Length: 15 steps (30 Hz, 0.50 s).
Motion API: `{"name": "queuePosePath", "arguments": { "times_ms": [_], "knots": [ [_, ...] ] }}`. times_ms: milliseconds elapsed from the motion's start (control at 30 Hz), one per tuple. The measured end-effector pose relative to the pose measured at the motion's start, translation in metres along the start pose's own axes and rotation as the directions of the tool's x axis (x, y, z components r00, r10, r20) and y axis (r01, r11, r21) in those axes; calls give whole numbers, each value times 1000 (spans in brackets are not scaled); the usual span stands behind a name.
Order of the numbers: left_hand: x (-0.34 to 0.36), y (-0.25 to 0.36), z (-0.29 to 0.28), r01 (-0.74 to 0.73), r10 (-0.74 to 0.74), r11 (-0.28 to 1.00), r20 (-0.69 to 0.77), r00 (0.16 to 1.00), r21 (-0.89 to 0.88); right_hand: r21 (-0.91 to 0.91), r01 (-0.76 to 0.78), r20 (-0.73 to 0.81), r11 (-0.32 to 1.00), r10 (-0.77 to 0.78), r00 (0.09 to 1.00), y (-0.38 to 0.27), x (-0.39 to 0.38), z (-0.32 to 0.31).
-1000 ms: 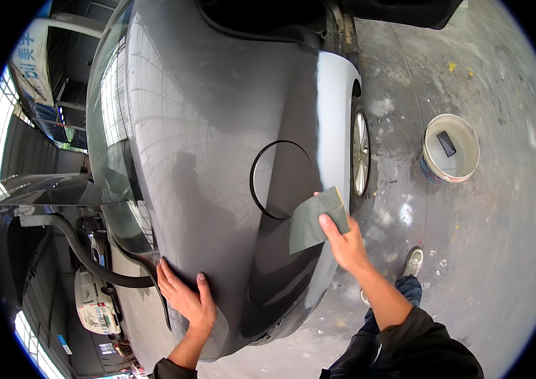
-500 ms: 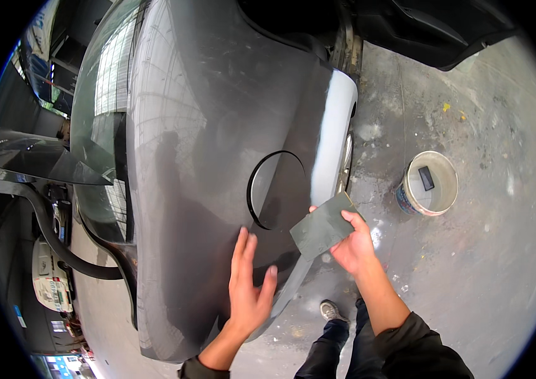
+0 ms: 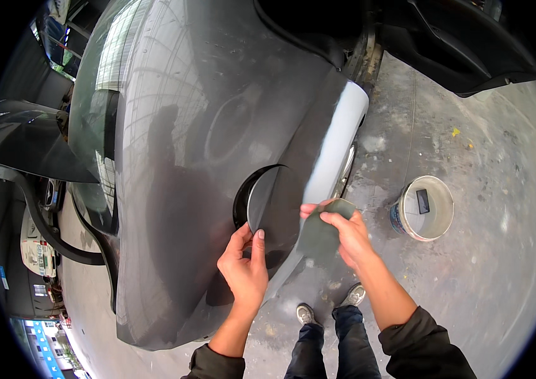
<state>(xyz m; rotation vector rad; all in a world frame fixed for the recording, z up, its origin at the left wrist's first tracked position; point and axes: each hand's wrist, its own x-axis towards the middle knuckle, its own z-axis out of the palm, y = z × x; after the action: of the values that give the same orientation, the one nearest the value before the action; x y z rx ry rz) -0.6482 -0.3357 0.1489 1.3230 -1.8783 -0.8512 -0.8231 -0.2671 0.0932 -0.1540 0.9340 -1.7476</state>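
Grey-green sandpaper (image 3: 320,235), one flat sheet, is held between the thumb and fingers of my right hand (image 3: 351,239). It sits just past the edge of a dark grey car body panel (image 3: 173,208). My left hand (image 3: 244,262) grips the lower edge of the round fuel door (image 3: 274,201), thumb on its outer face and fingertips partly hidden behind it. This door stands ajar, with a dark gap along its left side. Beside it runs a whitish strip (image 3: 336,142) on the panel's right edge.
A pale bucket (image 3: 426,235) with a dark block (image 3: 423,201) inside stands on the stained concrete floor (image 3: 489,183) to the right. An open car door (image 3: 457,44) juts out at the upper right. Rear glass (image 3: 94,126) lies left, beside a raised dark panel (image 3: 34,142).
My left hand has gone from hovering flat over the panel to gripping the fuel door, which has swung ajar. The sandpaper has turned in my right hand. The whole view has shifted.
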Motion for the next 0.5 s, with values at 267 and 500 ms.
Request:
{"name": "queuePosePath", "arguments": {
  "times_ms": [267, 500],
  "knots": [
    [14, -1, -15, 212, -163, 950, 214, 963, -229, -516, 309, 105, 799, -300, 948, -14, 74, 48],
    [8, -15, -14, 185, -162, 967, 140, 977, -176, -553, 331, 106, 764, -330, 938, 39, 34, 76]
  ]
}}
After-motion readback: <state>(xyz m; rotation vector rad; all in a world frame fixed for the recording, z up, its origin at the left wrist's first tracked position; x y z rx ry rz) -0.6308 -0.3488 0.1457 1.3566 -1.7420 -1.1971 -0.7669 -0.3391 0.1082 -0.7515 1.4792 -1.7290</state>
